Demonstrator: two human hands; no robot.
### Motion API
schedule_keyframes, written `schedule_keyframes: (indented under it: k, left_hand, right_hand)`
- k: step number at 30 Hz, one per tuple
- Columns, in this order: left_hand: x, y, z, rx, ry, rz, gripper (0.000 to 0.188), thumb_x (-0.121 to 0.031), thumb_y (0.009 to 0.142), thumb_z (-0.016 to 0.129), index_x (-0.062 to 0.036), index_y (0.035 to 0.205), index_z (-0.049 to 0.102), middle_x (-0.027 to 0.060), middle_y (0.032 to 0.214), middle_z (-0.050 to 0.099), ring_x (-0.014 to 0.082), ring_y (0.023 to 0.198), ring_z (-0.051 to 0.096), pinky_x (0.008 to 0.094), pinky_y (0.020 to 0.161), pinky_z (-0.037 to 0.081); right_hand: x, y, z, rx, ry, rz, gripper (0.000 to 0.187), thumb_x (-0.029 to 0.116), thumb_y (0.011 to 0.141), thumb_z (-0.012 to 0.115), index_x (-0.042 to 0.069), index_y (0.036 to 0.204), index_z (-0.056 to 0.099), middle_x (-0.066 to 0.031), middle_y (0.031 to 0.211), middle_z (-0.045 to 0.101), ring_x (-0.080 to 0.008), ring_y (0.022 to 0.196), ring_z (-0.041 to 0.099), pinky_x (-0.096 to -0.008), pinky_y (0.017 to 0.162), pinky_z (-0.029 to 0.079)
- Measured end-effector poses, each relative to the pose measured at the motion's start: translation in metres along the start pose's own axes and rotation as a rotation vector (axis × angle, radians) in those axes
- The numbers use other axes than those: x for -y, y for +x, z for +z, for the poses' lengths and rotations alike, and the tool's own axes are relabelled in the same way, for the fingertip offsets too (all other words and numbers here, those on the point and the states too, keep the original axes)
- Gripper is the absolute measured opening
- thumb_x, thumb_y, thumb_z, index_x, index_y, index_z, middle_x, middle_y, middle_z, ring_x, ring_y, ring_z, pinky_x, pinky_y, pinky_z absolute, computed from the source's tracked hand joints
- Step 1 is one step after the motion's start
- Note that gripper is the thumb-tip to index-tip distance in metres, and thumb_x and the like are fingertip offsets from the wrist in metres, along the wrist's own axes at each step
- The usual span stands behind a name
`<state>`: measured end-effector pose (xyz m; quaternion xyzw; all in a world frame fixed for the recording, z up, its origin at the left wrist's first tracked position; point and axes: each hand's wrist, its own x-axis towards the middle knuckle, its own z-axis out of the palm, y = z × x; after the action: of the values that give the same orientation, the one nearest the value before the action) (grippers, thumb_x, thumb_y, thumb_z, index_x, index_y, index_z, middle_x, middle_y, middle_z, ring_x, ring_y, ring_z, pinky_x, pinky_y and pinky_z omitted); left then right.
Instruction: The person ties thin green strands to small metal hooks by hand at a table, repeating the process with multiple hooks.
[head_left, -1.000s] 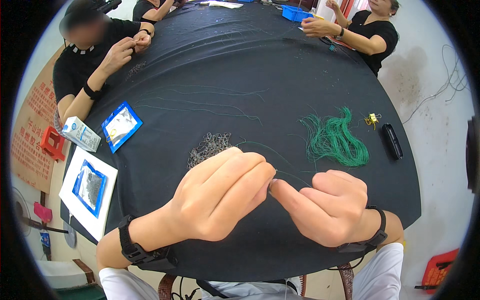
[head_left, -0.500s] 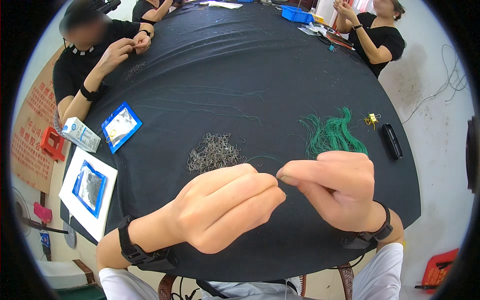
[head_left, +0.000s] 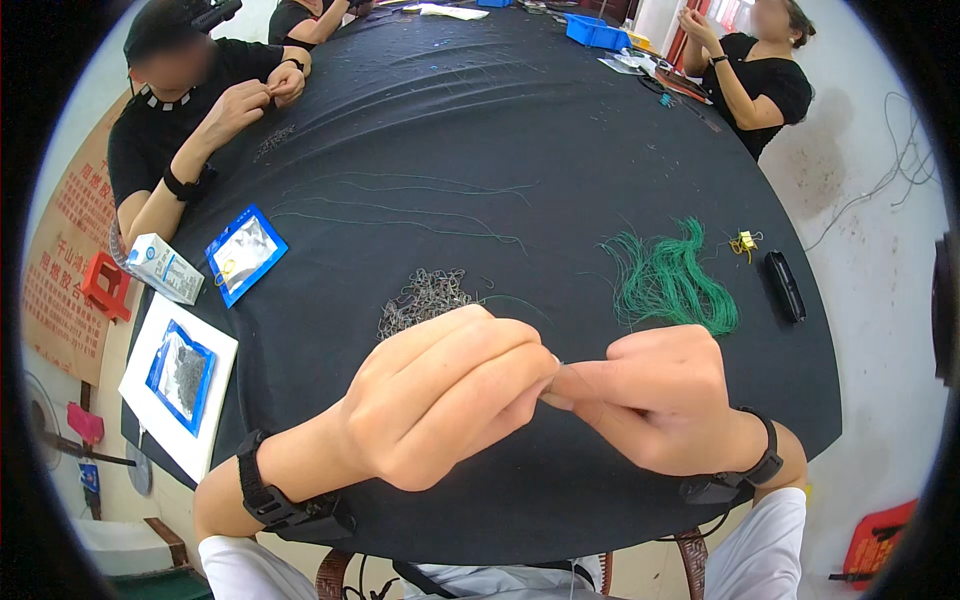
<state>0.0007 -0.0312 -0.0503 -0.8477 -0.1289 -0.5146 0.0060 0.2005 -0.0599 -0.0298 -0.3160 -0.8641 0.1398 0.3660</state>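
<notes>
Pinching fingertips (head_left: 584, 380) closed, left hand (head_left: 440, 400) and right hand (head_left: 655, 395) seemingly work a thin green strand (head_left: 518, 299), calling next for steady tension.

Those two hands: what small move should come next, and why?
Perhaps ease the right hand slightly away from the left hand, to take up any slack: both pinch close together, and a loose curve of green thread shows beyond the left hand. Whatever they pinch is mostly hidden.
</notes>
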Motion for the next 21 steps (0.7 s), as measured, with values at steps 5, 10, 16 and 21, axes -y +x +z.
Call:
schedule_keyframes:
  k: [5, 10, 16, 21]
  left_hand:
    - [0.003, 0.0, 0.003, 0.026, 0.043, 0.017, 0.022, 0.009, 0.064, 0.07, 0.0057, 0.084, 0.061, 0.0145, 0.079, 0.062, 0.0231, 0.062, 0.06, 0.03, 0.055, 0.051]
    - [0.003, -0.003, 0.006, 0.052, 0.031, 0.064, 0.024, 0.006, 0.062, 0.073, 0.0064, 0.083, 0.062, 0.015, 0.078, 0.061, 0.0243, 0.061, 0.06, 0.0313, 0.053, 0.051]
    - [0.001, -0.003, 0.003, 0.056, -0.014, 0.088, 0.022, 0.006, 0.062, 0.073, 0.0056, 0.082, 0.063, 0.0146, 0.078, 0.062, 0.0238, 0.059, 0.059, 0.0299, 0.051, 0.05]
    - [0.0, -0.002, 0.006, 0.058, -0.072, 0.005, 0.023, 0.005, 0.063, 0.074, 0.0048, 0.084, 0.064, 0.0137, 0.079, 0.063, 0.0237, 0.062, 0.061, 0.0299, 0.053, 0.051]
  right_hand:
    - [0.006, -0.006, 0.004, -0.105, -0.321, -0.206, 0.023, 0.004, 0.06, 0.068, 0.004, 0.083, 0.068, 0.0015, 0.05, 0.045, -0.0118, 0.042, 0.043, -0.0267, 0.038, 0.034]
    - [0.013, -0.004, -0.008, -0.073, -0.507, -0.314, 0.034, 0.008, 0.057, 0.066, 0.001, 0.089, 0.068, 0.0027, 0.051, 0.044, -0.0099, 0.044, 0.041, -0.025, 0.037, 0.031]
    - [0.0, -0.001, -0.007, -0.162, -0.334, -0.198, 0.037, -0.004, 0.055, 0.071, -0.001, 0.092, 0.068, -0.0007, 0.052, 0.046, -0.0138, 0.04, 0.042, -0.027, 0.037, 0.032]
    - [-0.005, 0.001, -0.006, -0.222, -0.257, -0.166, 0.029, -0.011, 0.058, 0.07, -0.001, 0.086, 0.069, -0.0034, 0.052, 0.051, -0.0115, 0.037, 0.039, -0.0241, 0.036, 0.026]
